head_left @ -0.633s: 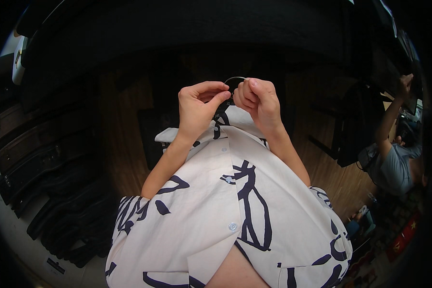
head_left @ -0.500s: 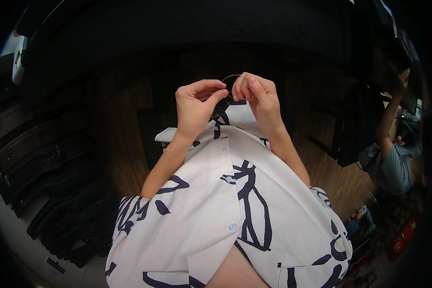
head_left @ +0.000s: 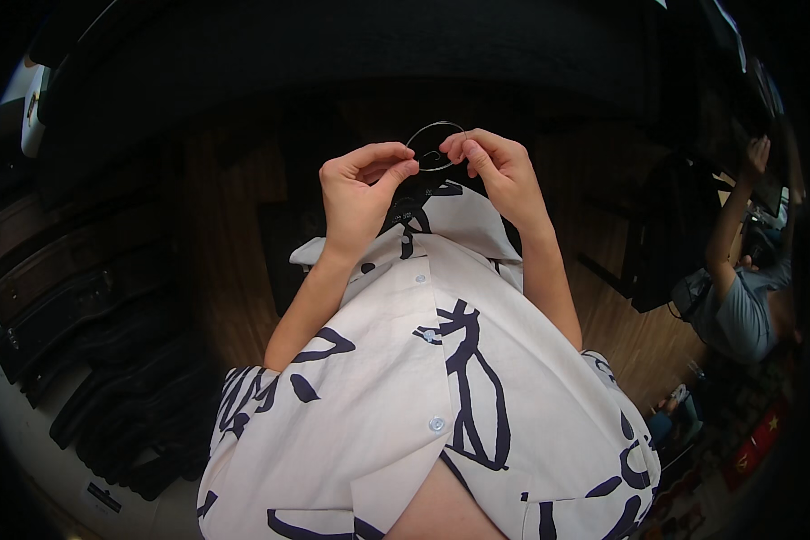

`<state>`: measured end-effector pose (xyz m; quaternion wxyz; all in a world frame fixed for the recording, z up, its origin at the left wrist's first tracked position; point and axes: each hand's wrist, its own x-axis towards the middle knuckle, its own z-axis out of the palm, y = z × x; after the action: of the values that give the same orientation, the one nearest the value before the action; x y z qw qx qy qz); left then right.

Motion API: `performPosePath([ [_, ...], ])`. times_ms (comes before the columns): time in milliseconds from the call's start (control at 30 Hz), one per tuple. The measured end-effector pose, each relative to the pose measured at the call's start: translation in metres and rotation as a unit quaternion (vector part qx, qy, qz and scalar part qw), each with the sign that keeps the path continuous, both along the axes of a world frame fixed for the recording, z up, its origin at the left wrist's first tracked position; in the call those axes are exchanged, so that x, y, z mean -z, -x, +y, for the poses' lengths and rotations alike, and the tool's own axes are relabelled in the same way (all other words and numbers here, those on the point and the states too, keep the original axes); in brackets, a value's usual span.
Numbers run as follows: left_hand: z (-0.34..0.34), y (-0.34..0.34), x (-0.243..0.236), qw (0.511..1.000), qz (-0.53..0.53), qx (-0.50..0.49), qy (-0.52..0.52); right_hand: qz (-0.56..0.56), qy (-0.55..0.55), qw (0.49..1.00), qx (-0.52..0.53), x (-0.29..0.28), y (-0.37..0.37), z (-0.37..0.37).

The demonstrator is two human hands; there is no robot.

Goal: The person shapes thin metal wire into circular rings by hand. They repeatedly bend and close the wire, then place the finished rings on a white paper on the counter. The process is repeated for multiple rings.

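A thin, pale, springy wire loop (head_left: 439, 122) is held up between my two hands, in front of the shirt. My left hand (head_left: 355, 198) pinches the loop's left side between thumb and fingertips. On the opposite side, my right hand (head_left: 506, 180) has curled fingers with the thumb against them, closed on the wire where it runs to the fingers. A small curled end shows inside the loop. Part of the wire is hidden by the right fingers.
Several dark, long cases (head_left: 72, 297) stand in a row at the left. Wooden floor (head_left: 234, 279) shows around me. A dark surface (head_left: 360, 54) stretches across the far side. At the right, a person in a grey-blue shirt (head_left: 738, 310) has one arm raised.
My hands have moved slightly apart, the left a little left and the right to the right. The wire loop now stands wider and higher between them.
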<state>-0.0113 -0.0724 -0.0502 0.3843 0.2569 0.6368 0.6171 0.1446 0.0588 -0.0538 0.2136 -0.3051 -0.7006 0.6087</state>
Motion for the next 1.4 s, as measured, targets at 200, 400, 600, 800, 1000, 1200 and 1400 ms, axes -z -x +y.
performPosePath([
  [200,-0.001,0.002,0.000,1.000,-0.028,0.011,0.000,0.059,0.101,0.993,-0.029,0.008,-0.002,0.003],
  [400,-0.001,0.001,0.002,0.999,-0.031,0.012,-0.008,0.089,0.161,0.983,-0.002,0.007,0.001,-0.001],
  [600,-0.002,0.003,0.006,0.999,-0.035,0.029,0.006,0.108,0.149,0.983,-0.005,0.010,-0.001,0.001],
  [800,0.003,-0.001,0.009,0.999,-0.028,0.018,0.019,0.158,0.202,0.966,-0.009,0.017,-0.005,0.005],
  [1000,0.005,-0.001,0.010,0.998,-0.063,0.007,-0.005,0.138,0.129,0.981,-0.040,0.020,-0.008,0.010],
  [1200,0.008,0.000,0.011,0.997,-0.068,0.016,-0.015,0.130,0.145,0.980,-0.039,0.016,-0.006,0.010],
  [1400,0.009,0.002,0.020,0.990,-0.121,0.066,-0.040,0.164,0.151,0.974,-0.033,0.019,-0.003,0.007],
])
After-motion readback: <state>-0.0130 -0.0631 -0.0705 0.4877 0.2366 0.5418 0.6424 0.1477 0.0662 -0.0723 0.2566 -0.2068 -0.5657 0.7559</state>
